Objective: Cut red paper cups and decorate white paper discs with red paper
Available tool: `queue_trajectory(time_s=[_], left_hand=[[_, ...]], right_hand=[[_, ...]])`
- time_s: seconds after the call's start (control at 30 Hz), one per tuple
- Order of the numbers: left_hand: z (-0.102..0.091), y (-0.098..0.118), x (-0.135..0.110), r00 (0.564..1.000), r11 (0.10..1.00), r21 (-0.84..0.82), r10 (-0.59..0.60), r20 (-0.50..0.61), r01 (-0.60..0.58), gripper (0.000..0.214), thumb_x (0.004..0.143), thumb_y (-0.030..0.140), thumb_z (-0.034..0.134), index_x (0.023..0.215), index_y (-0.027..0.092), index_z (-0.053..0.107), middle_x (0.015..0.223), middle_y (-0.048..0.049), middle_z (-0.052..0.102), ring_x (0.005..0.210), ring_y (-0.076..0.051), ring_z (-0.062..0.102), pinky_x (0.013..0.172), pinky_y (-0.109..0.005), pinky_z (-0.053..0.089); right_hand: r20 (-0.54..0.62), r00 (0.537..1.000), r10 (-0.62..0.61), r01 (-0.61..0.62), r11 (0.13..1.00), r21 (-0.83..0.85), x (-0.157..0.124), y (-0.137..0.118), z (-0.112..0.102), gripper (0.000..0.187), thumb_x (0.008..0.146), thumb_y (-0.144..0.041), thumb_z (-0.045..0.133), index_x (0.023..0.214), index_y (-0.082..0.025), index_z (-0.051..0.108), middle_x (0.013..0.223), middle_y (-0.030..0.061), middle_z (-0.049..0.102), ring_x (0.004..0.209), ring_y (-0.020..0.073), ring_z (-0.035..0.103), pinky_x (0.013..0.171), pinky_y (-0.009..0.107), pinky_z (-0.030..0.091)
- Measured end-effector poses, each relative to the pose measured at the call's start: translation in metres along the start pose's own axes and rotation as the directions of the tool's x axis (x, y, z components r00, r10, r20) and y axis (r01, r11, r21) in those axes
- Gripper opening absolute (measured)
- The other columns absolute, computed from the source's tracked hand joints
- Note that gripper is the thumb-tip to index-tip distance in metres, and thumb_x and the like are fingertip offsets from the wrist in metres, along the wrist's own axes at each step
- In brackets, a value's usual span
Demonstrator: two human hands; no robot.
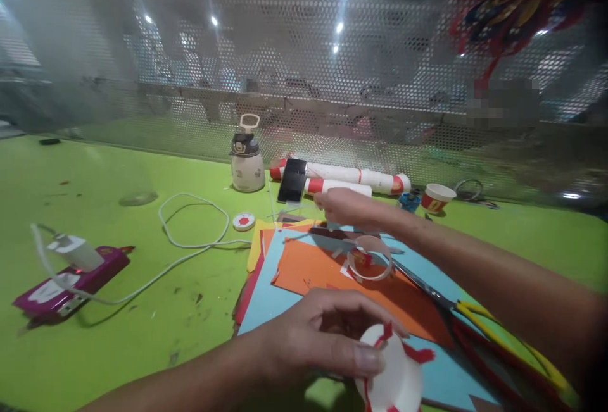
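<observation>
My left hand [327, 339], low in the view, grips a white paper cup [396, 371] between thumb and fingers. Short red strips stick out around the cup's edge. Stretched forward, my right hand [339, 206] is beside a white roll with a red band [337, 188] and a black phone [292, 181]. Its fingers are curled together, and whatever they may hold is hidden. Between the hands lie an orange sheet [308, 269] and a light blue sheet [256, 311], with a clear ring like a tape roll [370, 259] on top. Scissors [439, 298] lie under my right forearm.
A lidded bottle [247, 162] stands at the back beside a long white tube [380, 180]. At the back right is a red and white paper cup [437, 198]. A white cable [190, 247] runs left to a purple power strip [71, 288]. A perforated screen [304, 76] closes the rear.
</observation>
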State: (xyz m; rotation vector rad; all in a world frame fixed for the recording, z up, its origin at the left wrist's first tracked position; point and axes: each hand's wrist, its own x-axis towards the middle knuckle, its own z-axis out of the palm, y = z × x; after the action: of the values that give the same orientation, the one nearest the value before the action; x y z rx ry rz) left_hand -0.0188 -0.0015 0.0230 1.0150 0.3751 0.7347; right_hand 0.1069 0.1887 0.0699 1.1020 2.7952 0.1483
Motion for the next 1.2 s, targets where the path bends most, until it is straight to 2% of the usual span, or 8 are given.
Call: queue_trajectory(time_s=[0.17,0.4,0.57,0.7,0.83,0.93,1.03,1.2], left_hand=[[0.002,0.011,-0.004,1.0,0.999,-0.046,0.022,-0.013,-0.023,0.046,0.062,0.039,0.08,0.101,0.016,0.075,0.083,-0.0068,0.061,0.07,-0.014,0.053,0.064,-0.027,0.042],[-0.001,0.012,-0.003,0.995,0.99,-0.1,0.101,-0.015,-0.102,0.041,0.063,0.03,0.081,0.101,0.017,0.076,0.084,-0.0065,0.063,0.07,-0.014,0.054,0.065,-0.026,0.047],[-0.004,0.007,0.0,0.995,0.991,-0.088,0.098,-0.014,-0.099,0.041,0.063,0.029,0.081,0.102,0.016,0.076,0.083,-0.006,0.063,0.07,-0.013,0.054,0.068,-0.026,0.045],[-0.005,0.007,0.0,0.996,0.993,-0.074,0.091,-0.005,-0.091,0.043,0.063,0.034,0.081,0.102,0.016,0.076,0.077,-0.0047,0.06,0.064,-0.012,0.051,0.064,-0.025,0.045],[-0.004,0.003,-0.001,0.997,0.993,-0.086,0.081,-0.006,-0.082,0.043,0.064,0.033,0.08,0.103,0.014,0.075,0.085,-0.0076,0.063,0.07,-0.013,0.055,0.065,-0.025,0.045],[-0.003,0.0,-0.001,0.998,0.993,-0.09,0.07,-0.008,-0.07,0.046,0.062,0.034,0.08,0.102,0.012,0.075,0.082,-0.0074,0.063,0.068,-0.013,0.055,0.063,-0.024,0.043],[0.0,0.0,0.001,0.999,0.995,-0.087,0.038,-0.017,-0.039,0.045,0.06,0.034,0.081,0.1,0.013,0.076,0.073,-0.0037,0.058,0.06,-0.01,0.049,0.06,-0.024,0.042],[-0.005,-0.001,0.002,1.0,0.999,-0.021,0.029,-0.01,-0.029,0.043,0.062,0.036,0.081,0.099,0.015,0.076,0.075,-0.0037,0.056,0.064,-0.011,0.05,0.061,-0.025,0.043]], right_hand=[[-0.094,0.984,-0.149,0.156,0.985,0.074,0.041,-0.018,-0.032,0.03,0.095,-0.031,0.058,0.123,-0.018,0.058,0.122,0.0084,0.062,0.101,0.0219,0.065,0.084,0.043,0.055],[0.005,0.984,-0.178,0.178,0.984,-0.01,0.112,-0.051,0.014,0.031,0.094,-0.031,0.06,0.122,-0.017,0.059,0.122,0.0086,0.062,0.101,0.0225,0.064,0.084,0.043,0.055],[-0.08,0.979,-0.19,0.19,0.982,0.0,0.12,-0.06,0.025,0.03,0.094,-0.031,0.06,0.121,-0.018,0.059,0.121,0.0082,0.062,0.1,0.022,0.065,0.083,0.042,0.055],[-0.338,0.931,-0.14,0.173,0.983,0.067,0.104,-0.063,-0.005,0.029,0.094,-0.031,0.06,0.12,-0.017,0.059,0.12,0.008,0.063,0.098,0.0215,0.065,0.082,0.042,0.055],[-0.624,0.781,0.044,0.071,0.985,0.158,0.069,-0.045,-0.069,0.028,0.105,-0.023,0.031,0.116,-0.012,0.055,0.112,0.0092,0.061,0.101,0.0192,0.059,0.085,0.036,0.049],[-0.707,0.686,0.173,-0.026,0.977,0.213,0.045,-0.017,-0.106,0.035,0.106,-0.022,0.02,0.115,-0.008,0.051,0.114,0.0121,0.057,0.106,0.0217,0.054,0.087,0.039,0.046],[-0.658,0.711,0.25,-0.106,0.962,0.251,0.039,0.015,-0.107,0.03,0.106,-0.024,0.027,0.118,-0.012,0.052,0.099,0.0057,0.064,0.091,0.0176,0.061,0.081,0.036,0.05],[-0.456,0.801,0.388,-0.309,0.92,0.239,0.066,0.063,-0.056,0.031,0.094,-0.032,0.06,0.121,-0.017,0.058,0.12,0.0084,0.062,0.099,0.0222,0.065,0.083,0.043,0.055]])
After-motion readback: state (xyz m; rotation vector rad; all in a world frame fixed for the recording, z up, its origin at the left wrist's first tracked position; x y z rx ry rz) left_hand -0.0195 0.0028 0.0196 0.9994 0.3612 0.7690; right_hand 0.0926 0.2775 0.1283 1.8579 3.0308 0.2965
